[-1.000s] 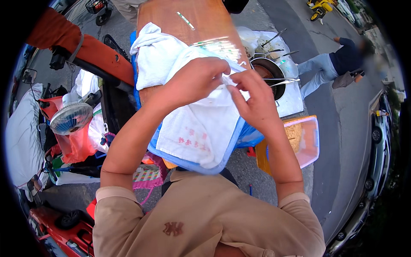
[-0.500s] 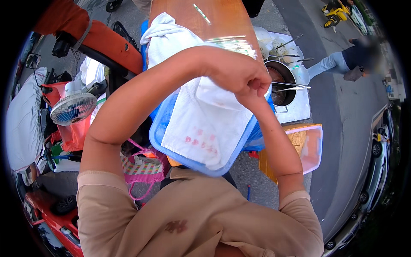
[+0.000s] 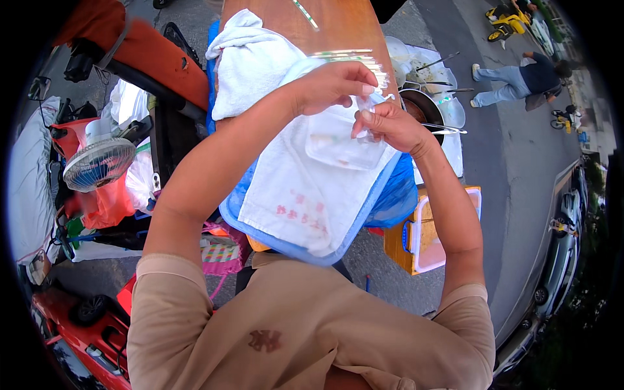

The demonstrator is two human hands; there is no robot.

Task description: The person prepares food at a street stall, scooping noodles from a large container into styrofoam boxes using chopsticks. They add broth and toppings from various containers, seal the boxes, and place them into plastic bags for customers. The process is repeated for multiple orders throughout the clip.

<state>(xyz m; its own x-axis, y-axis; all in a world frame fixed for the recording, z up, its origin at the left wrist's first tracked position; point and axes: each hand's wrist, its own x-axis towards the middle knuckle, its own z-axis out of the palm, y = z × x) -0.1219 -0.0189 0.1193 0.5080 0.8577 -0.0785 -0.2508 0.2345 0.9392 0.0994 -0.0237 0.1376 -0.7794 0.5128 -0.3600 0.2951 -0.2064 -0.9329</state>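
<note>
Both my hands are raised over a blue plastic basket [image 3: 286, 250] lined with a white towel [image 3: 276, 188] bearing faded red marks. My left hand [image 3: 335, 86] curls its thumb and fingers toward the other hand, closed on a thin clear plastic bag [image 3: 366, 104]. My right hand [image 3: 395, 127] pinches the same crumpled film just below. The bag's full shape is hidden by my fingers. Beneath the hands, a clear plastic container [image 3: 344, 146] lies on the towel. Another white towel [image 3: 244, 71] is bunched at the basket's far left, on the wooden table.
Wrapped straws [image 3: 354, 57] lie on the brown table [image 3: 351, 26]. To the right stand a dark pot [image 3: 422, 110] with utensils and several clear tubs. An open-topped box [image 3: 400, 244] sits lower right, a fan [image 3: 99, 164] at left. A person [image 3: 520, 83] is out on the road.
My hands, overlapping before, have drawn apart, and the clear plastic film now shows between them. The left hand has moved left; the container on the towel is more exposed.
</note>
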